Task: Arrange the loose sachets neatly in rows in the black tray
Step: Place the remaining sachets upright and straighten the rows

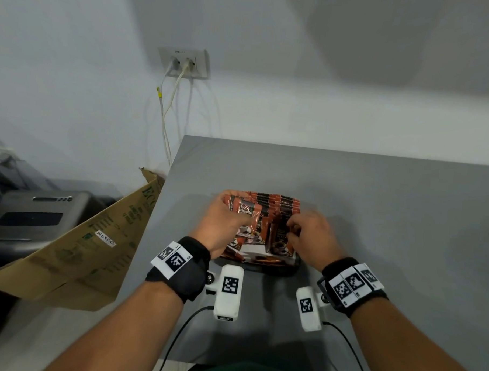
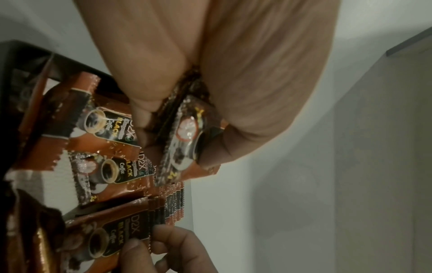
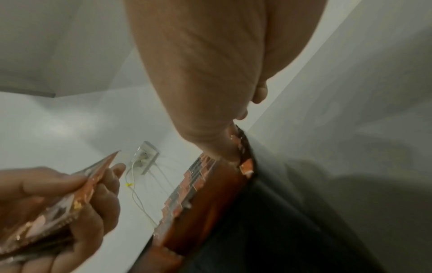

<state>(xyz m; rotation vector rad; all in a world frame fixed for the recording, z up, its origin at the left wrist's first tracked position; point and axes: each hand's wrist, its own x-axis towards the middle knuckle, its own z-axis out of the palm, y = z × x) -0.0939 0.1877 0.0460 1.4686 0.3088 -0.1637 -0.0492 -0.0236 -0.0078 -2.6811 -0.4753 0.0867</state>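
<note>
Brown and orange coffee sachets [image 1: 276, 203] stand in a row at the far side of the black tray [image 1: 296, 267], with more lying loose [image 1: 252, 241] near its front. My left hand [image 1: 238, 213] hovers over the tray's left part and grips a small bundle of sachets [image 2: 187, 133]. My right hand [image 1: 290, 229] is over the tray's right half, its thumb and fingers pinching the top edge of one upright sachet [image 3: 244, 146]. In the left wrist view the right hand's fingertips [image 2: 163, 240] touch a sachet [image 2: 112, 238] marked Black Coffee.
The tray sits on a grey table [image 1: 376, 219] near its left edge. A cardboard box flap [image 1: 95, 243] leans against that edge, with a grey machine [image 1: 31, 218] beyond. A wall socket [image 1: 184, 62] with white cables hangs behind.
</note>
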